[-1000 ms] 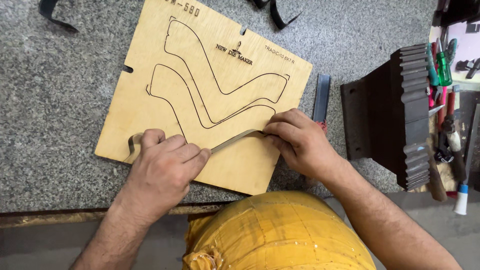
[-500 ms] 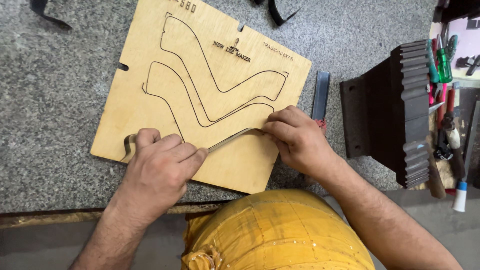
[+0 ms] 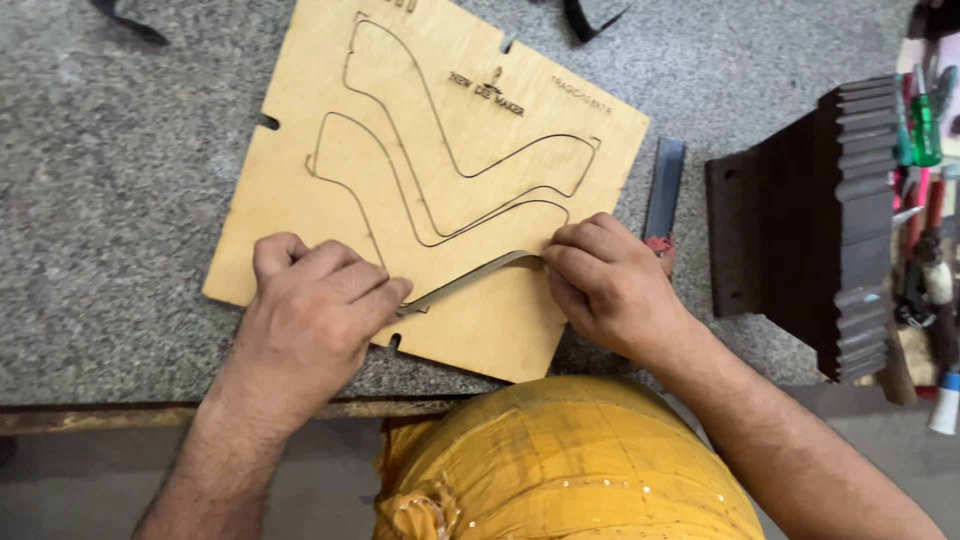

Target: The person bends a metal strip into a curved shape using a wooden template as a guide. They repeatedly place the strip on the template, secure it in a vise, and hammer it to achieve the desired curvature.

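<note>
"Where was the strip when you looked over?"

"Low in the middle of the frame, lying across the near edge of the plywood board (image 3: 480,110). The thin metal strip (image 3: 470,279) ran at a slant between the two hands, its right end curling over in a bend."

"And the hands?"

"The left hand (image 3: 315,315) was closed down over the strip's lower left end, fingers curled, pinning it to the wood. The right hand (image 3: 605,285) had its fingertips pinched on the bent end, center right."

"How would that strip handle, do you think?"

"Light, I'd judge, but springy and stiff along its length, with thin edges that could bite. Best taken by the flat faces near each end, as the hands had it. The board looked rigid, with narrow curved slots cut through it."

"Anything else about?"

"A flat grey file (image 3: 665,185) lay just right of the board on the speckled stone bench (image 3: 110,200). A dark ribbed block (image 3: 810,225) stood at right, with tools (image 3: 925,130) cluttered at the far right edge."
</note>
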